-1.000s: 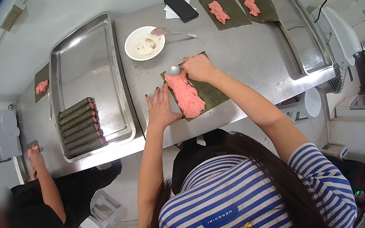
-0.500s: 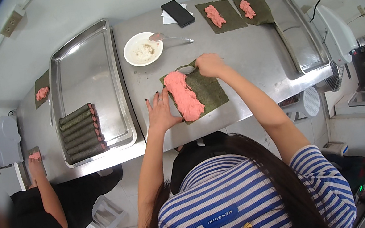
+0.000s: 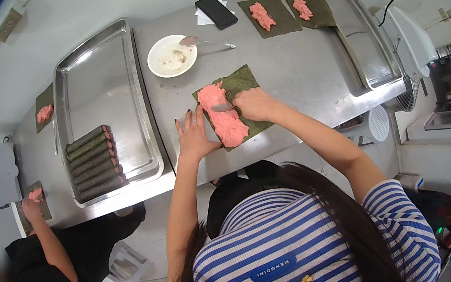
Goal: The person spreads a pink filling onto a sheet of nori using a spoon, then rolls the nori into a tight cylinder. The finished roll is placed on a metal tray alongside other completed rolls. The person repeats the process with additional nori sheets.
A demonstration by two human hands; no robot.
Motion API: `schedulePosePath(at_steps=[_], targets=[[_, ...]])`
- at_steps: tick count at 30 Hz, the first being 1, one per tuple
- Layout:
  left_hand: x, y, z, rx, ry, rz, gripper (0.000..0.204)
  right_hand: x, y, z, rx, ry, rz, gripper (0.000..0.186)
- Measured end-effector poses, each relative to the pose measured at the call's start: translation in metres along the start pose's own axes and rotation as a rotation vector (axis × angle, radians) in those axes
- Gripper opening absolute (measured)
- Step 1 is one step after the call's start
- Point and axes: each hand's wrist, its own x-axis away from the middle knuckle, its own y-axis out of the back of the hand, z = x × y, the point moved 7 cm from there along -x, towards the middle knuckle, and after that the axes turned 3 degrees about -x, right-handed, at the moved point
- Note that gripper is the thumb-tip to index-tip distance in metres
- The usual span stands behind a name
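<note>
From my remote view I see the right hand (image 3: 254, 105), fingers clamped on a spoon (image 3: 222, 108), its head at the pink paste (image 3: 211, 93) on a dark green sheet (image 3: 240, 82) on the table (image 3: 298, 61), the left hand (image 3: 194, 140) beside it, fingers spread apart.

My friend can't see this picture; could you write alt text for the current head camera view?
A person's right hand holds a spoon against pink paste on a dark green sheet, the left hand spread at its left edge. Beyond sit a white bowl and a black phone; to the left, a metal tray holds dark green rolls.
</note>
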Motion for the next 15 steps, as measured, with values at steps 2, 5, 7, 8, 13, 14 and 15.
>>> schedulePosePath(at_steps=[2,5,7,8,13,14,15], targets=[[0.0,0.0,0.0,0.001,0.0,-0.001,0.127,0.009,-0.003,0.003,-0.02,0.024,0.003,0.015],[-0.001,0.001,-0.002,-0.002,-0.002,0.01,0.128,0.02,-0.006,0.009,0.002,0.048,0.018,0.014],[-0.001,0.002,-0.002,-0.002,-0.004,0.018,0.128,0.026,-0.006,0.015,0.054,0.061,0.045,0.015],[-0.002,0.002,-0.002,-0.004,-0.004,0.016,0.129,0.028,-0.008,0.017,0.05,0.063,0.052,0.015],[-0.002,0.002,-0.002,-0.003,-0.006,0.005,0.129,0.042,-0.01,0.03,0.014,0.086,0.125,0.015],[-0.002,0.003,-0.002,-0.001,-0.004,0.006,0.129,0.044,-0.008,0.03,0.037,0.085,0.165,0.015],[-0.001,0.003,-0.002,0.0,-0.002,0.007,0.129,0.045,-0.007,0.029,0.06,0.086,0.204,0.015]])
